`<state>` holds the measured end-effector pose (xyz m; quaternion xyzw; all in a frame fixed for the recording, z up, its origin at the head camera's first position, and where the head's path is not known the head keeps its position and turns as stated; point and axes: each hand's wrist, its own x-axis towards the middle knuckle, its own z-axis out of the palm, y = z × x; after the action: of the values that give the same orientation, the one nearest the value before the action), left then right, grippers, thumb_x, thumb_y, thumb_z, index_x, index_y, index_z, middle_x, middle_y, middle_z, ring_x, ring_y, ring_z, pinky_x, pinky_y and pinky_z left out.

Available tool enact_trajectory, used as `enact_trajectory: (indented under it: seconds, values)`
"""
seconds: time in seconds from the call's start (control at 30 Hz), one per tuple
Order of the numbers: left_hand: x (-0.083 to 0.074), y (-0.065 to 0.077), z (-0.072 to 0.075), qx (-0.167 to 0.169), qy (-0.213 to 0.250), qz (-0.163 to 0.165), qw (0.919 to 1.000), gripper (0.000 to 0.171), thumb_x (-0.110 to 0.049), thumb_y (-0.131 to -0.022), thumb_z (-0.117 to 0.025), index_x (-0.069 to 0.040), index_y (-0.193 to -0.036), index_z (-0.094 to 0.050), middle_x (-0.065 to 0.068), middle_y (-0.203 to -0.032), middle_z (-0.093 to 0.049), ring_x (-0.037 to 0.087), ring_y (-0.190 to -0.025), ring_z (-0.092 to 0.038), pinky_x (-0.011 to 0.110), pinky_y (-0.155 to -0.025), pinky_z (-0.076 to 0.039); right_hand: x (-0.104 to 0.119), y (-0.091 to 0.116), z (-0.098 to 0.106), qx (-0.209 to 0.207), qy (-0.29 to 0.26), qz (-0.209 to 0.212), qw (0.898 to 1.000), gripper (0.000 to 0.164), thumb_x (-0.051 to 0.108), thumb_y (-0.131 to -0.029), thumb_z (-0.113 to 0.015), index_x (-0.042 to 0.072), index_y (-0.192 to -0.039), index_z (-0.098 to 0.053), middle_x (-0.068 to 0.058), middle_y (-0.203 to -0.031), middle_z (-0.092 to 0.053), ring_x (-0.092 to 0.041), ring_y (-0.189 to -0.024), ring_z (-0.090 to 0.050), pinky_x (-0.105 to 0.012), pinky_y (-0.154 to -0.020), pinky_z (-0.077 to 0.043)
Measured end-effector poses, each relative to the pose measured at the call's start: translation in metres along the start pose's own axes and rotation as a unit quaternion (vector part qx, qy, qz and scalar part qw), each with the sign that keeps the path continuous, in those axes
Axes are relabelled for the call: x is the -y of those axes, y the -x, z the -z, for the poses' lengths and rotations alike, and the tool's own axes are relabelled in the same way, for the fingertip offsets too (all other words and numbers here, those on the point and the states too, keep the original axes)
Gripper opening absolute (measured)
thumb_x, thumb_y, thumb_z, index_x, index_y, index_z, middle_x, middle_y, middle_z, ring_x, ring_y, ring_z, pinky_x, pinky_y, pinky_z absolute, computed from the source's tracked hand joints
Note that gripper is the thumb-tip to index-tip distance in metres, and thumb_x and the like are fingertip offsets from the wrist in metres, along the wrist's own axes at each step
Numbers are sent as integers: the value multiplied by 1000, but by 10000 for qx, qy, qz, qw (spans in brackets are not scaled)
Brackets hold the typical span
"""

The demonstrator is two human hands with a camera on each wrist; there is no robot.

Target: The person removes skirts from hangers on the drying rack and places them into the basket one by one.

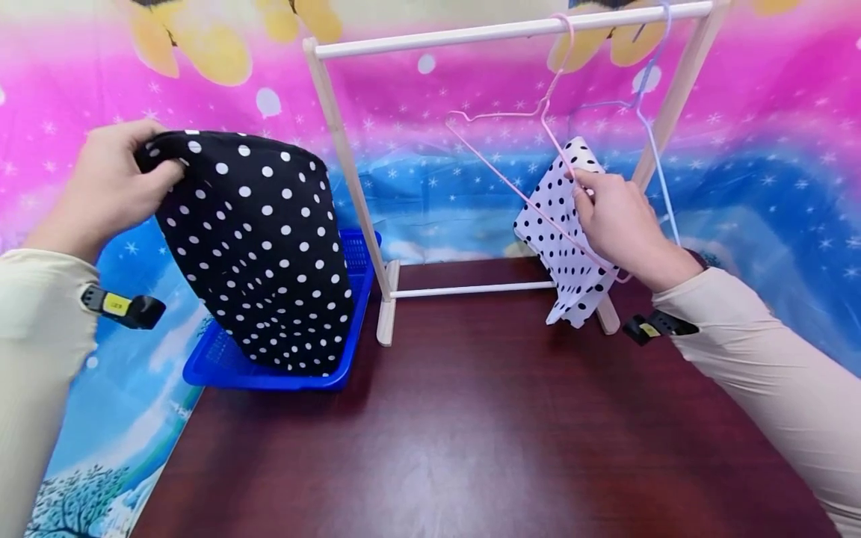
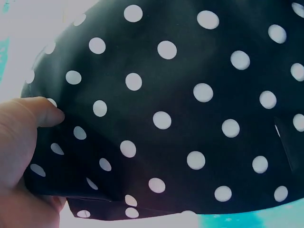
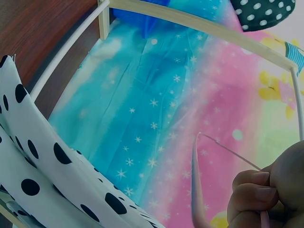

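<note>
Pale sleeves [image 1: 760, 373], left fingers [image 1: 137, 133] in a pinch on black dotted cloth [image 1: 262, 254], right fingers [image 1: 592, 180] round a pink hanger [image 1: 543, 107].

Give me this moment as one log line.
Left hand: grips black dotted cloth | blue basket: below cloth | right hand: holds pink hanger, hooked on rack

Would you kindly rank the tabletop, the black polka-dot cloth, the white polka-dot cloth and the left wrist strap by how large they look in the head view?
1. Tabletop
2. Black polka-dot cloth
3. White polka-dot cloth
4. Left wrist strap
</note>
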<state>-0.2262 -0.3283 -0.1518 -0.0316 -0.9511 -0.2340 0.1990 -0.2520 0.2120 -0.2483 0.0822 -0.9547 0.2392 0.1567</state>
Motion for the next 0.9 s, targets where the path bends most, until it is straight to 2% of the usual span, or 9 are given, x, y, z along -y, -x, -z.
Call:
enact_trajectory:
  seconds: [0.1, 0.2, 0.37, 0.47, 0.57, 0.63, 0.67, 0.77, 0.9]
  values:
    - [6, -3, -7, 184, -227, 100, 9995, 35, -24, -100, -53, -5, -129, -61, 1, -104, -61, 17, -87, -49, 11, -63, -39, 1, 0, -1, 43, 14, -11, 10000, 45, 25, -108, -38, 19, -152, -47, -7, -60, -41, -19, -44, -40, -33, -36, -30]
    - [9, -10, -12, 288, -567, 33, 9980, 37, -23, -99, -53, -3, -129, -61, 20, -113, -60, 24, -87, -48, 15, -61, -38, 1, 2, -1, 37, 28, -10, 10000, 45, 25, -108, -37, 18, -151, -48, -7, -60, -42, -19, -44, -40, -33, -36, -30]
    - [14, -22, -14, 596, -865, -195, 9943, 30, -19, -95, -57, 1, -116, -63, 22, -93, -64, 21, -64, -51, 21, -52, -41, 1, 2, 0, -43, 44, 64, 10000, 45, 24, -108, -38, 16, -151, -49, -7, -59, -41, -19, -44, -39, -33, -37, -30]
    - [18, -26, -15, 1338, -1012, -207, 9856, 41, -24, -96, -59, 4, -125, -58, 29, -101, -63, 32, -75, -59, 39, -66, -53, 1, 2, 1, -82, 36, 67, 9999, 45, 23, -108, -38, 16, -151, -49, -7, -59, -40, -19, -44, -39, -33, -37, -30]
    - [24, -26, -22, 2194, -1252, -227, 9673, 59, -35, -98, -60, 10, -135, -51, 38, -118, -60, 46, -97, -59, 61, -86, -52, 0, 2, 1, -83, 32, 40, 10000, 45, 22, -107, -38, 17, -151, -49, -7, -59, -40, -19, -44, -39, -33, -36, -30]
    - [28, -25, -28, 2607, -1363, -243, 9554, 63, -39, -99, -60, 13, -134, -52, 37, -118, -63, 46, -101, -61, 68, -94, -46, 0, 2, 1, -77, 34, 32, 10000, 45, 22, -107, -38, 17, -151, -49, -7, -59, -41, -19, -43, -39, -32, -36, -30]
    - [30, -25, -32, 2699, -1433, -278, 9518, 60, -39, -99, -61, 12, -130, -57, 34, -112, -67, 42, -97, -63, 65, -93, -48, 0, 2, 1, -68, 36, 32, 10000, 45, 23, -107, -37, 18, -151, -49, -6, -59, -40, -19, -43, -39, -32, -36, -30]
    - [35, -23, -38, 2822, -1422, -370, 9480, 46, -30, -99, -63, 11, -119, -63, 22, -97, -72, 30, -86, -65, 59, -89, -50, 0, 1, 0, -56, 23, 56, 10000, 45, 24, -107, -37, 18, -151, -49, -6, -59, -40, -18, -43, -38, -32, -35, -30]
    - [35, -21, -42, 2949, -1240, -427, 9465, 32, -16, -97, -64, 7, -118, -61, 17, -97, -72, 24, -85, -65, 51, -86, -52, -1, 2, 0, -37, -12, 69, 10000, 45, 24, -108, -38, 17, -151, -49, -6, -59, -40, -18, -43, -38, -32, -35, -29]
